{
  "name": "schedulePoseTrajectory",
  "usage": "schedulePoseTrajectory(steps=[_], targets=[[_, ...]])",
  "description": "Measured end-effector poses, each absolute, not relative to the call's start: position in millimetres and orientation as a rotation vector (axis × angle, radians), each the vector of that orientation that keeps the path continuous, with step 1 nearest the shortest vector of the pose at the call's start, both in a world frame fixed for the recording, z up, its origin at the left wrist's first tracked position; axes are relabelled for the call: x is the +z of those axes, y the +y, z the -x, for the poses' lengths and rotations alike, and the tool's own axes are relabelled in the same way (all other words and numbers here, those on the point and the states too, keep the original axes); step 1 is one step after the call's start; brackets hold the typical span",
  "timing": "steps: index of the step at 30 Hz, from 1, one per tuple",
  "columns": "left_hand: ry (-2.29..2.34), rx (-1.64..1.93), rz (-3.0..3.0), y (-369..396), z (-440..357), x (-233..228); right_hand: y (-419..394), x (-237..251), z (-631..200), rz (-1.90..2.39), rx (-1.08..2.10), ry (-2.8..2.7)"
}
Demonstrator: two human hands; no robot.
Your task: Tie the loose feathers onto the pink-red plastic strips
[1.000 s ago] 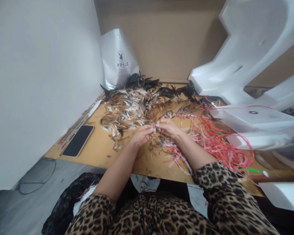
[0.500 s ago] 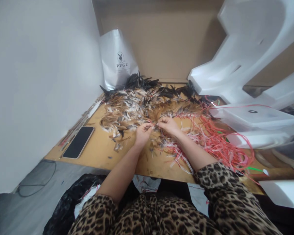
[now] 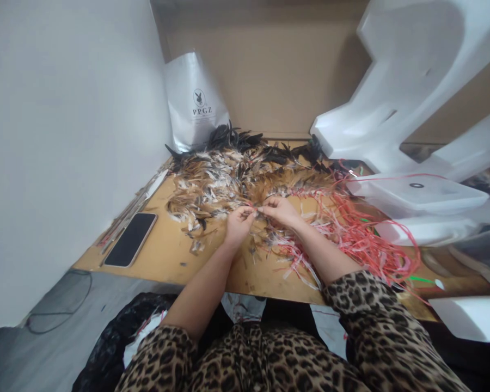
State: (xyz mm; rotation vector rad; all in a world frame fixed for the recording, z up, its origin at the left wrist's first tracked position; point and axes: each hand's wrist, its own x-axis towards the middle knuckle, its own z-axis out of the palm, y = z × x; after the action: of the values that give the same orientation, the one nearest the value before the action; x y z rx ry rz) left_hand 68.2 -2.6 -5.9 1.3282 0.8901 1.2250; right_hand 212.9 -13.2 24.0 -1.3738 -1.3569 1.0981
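Note:
A wide heap of brown, white and black feathers point(image 3: 224, 174) covers the back of the wooden tabletop point(image 3: 167, 247). My left hand point(image 3: 237, 224) and my right hand point(image 3: 281, 210) meet at the heap's front edge, fingertips pinched together on a small feather bundle point(image 3: 256, 210) between them. A tangle of red and white strings point(image 3: 351, 231) spreads to the right of my right hand and under my right forearm. Both sleeves are leopard print.
A black phone point(image 3: 130, 239) lies face up at the table's left, beside thin rods along the white wall. A silver bag point(image 3: 194, 100) stands at the back. White foam blocks point(image 3: 396, 92) crowd the right side. A black bag sits below the table edge.
Both hands stay pinched at the same spot, the left one turned slightly palm down. The view has shifted a little; nothing else moved.

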Motion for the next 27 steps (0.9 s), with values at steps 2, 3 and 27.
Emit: schedulePoseTrajectory(steps=[2, 3, 27], targets=[[0.874, 1.217, -1.321, -3, -69, -6, -14, 25, -213, 1.386, 1.077, -1.390], [0.864, 1.216, -1.314, -3, -70, -5, -14, 26, -213, 1.389, 1.066, -1.399], [0.782, 1.028, -1.204, 2, -61, -4, -16, 18, -214, 1.148, 1.324, -1.197]])
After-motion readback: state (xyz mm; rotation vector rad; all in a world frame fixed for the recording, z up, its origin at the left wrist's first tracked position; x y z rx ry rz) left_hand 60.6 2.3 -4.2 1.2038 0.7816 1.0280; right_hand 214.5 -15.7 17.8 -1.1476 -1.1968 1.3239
